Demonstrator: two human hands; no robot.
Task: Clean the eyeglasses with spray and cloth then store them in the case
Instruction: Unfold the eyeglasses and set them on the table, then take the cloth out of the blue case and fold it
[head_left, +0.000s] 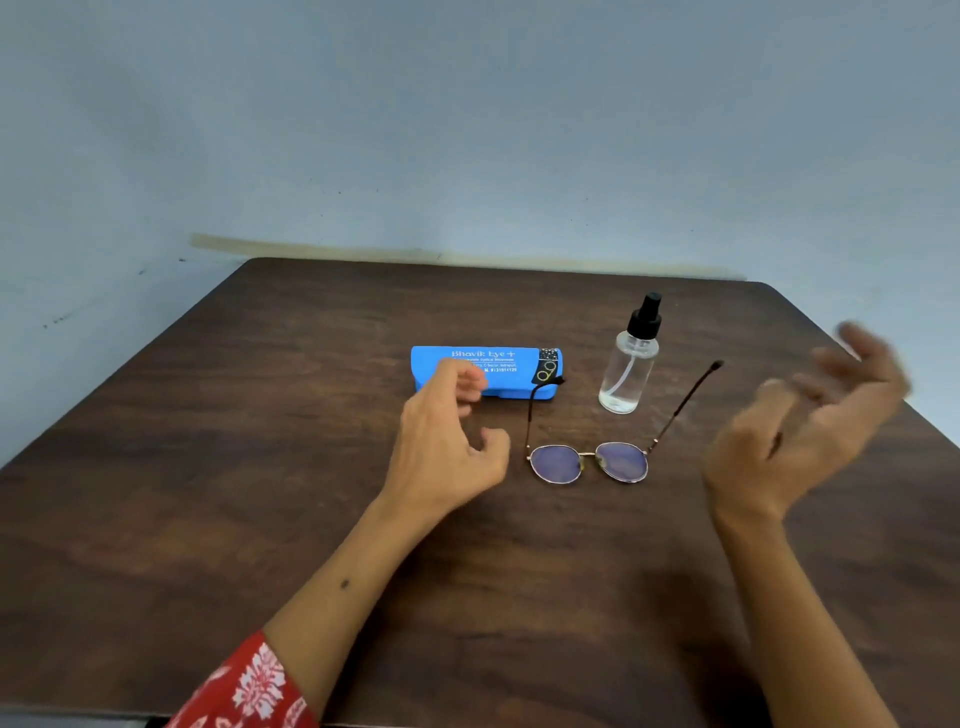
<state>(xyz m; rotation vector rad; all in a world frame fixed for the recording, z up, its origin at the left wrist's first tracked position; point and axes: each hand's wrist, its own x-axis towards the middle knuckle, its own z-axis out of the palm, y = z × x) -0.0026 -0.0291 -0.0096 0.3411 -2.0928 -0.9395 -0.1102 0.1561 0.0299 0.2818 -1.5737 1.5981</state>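
Observation:
Round-lensed eyeglasses (589, 461) with thin metal rims lie on the dark wooden table (260, 467), temples unfolded and pointing away from me. A closed blue glasses case (498, 382) with white lettering lies behind them to the left. A clear spray bottle (629, 364) with a black nozzle stands upright behind the glasses. My left hand (447, 441) hovers just left of the glasses and in front of the case, fingers loosely curled, holding nothing. My right hand (800, 421) is raised to the right of the glasses, motion-blurred, fingers spread and empty. No cloth is in view.
The table's back edge meets a pale blue wall (467, 130). A red patterned sleeve (244, 686) shows at the bottom left.

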